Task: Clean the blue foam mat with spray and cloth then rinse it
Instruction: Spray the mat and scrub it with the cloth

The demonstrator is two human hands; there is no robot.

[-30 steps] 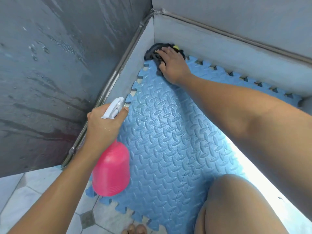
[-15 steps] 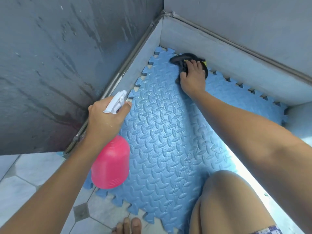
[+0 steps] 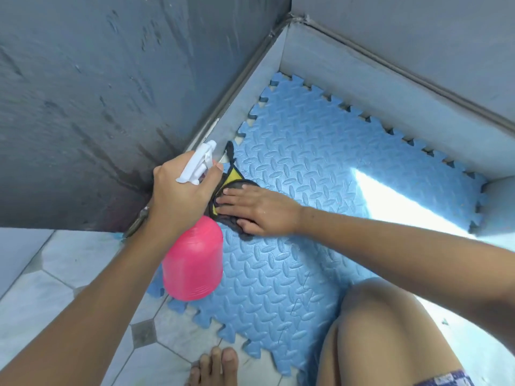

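- Wiping the blue foam mat [image 3: 306,168], my right hand [image 3: 259,210] lay flat on the dark cloth [image 3: 237,185].
- My left hand [image 3: 178,201] gripped the pink spray bottle [image 3: 192,266].
- Best I press evenly into the grooves.

Head view, steeply downward, close over mat [image 3: 306,168]

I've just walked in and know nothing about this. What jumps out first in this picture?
The bright pink spray bottle with its white trigger, gripped in the left hand at centre left, stands out most. Beside it, the right hand presses a black and yellow cloth flat on the blue foam mat, which lies in a corner between grey walls. A patch of sunlight glares on the mat's right side.
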